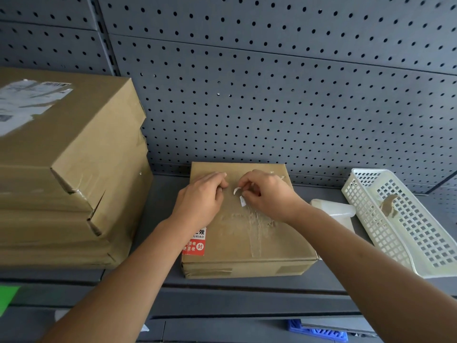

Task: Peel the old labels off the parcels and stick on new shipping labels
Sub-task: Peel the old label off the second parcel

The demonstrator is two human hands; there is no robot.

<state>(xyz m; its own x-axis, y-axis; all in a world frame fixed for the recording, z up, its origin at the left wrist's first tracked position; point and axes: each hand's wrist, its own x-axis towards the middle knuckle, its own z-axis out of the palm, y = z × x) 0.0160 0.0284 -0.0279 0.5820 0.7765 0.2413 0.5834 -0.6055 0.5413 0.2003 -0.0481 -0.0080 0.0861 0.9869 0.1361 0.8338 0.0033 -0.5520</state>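
Note:
A flat brown parcel (259, 241) lies on the grey shelf in front of me. Its top shows pale glue marks and torn paper where a label was, and a red and white seal sticker (195, 243) sits at its near left edge. My right hand (267, 194) pinches a small white scrap of old label (238, 191) that curls up off the parcel's top. A second white shred (242, 201) sticks up just below it. My left hand (200, 196) rests on the parcel's top left, fingers bent, fingertips pressing the cardboard beside the scrap.
A stack of larger brown boxes (69, 169) stands at the left, the top one with a worn white label (27, 100). A white plastic basket (405, 219) holding brown peeled scraps lies at the right, a pale roll (333, 209) beside it. Pegboard (272, 95) backs the shelf.

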